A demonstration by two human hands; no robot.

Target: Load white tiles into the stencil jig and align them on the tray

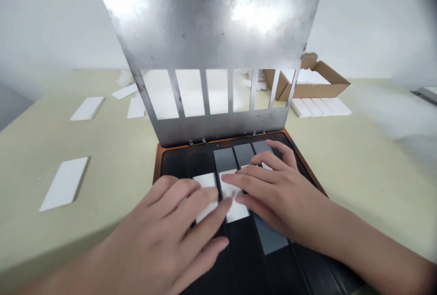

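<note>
"What are the hands doing?"

"The left hand and the right hand lie flat and open. They are close together, but they do not grab anything."

"What is under them?"

"Two white strips. They sit side by side in a black tray with a wood edge. Gray strips lie in the tray too."

"What is behind the tray?"

"A metal sheet with long slots stands up, joined to the tray's back edge."

"What else do you see?"

"A cardboard box sits far off on the table. More white strips lie on the table."
</note>
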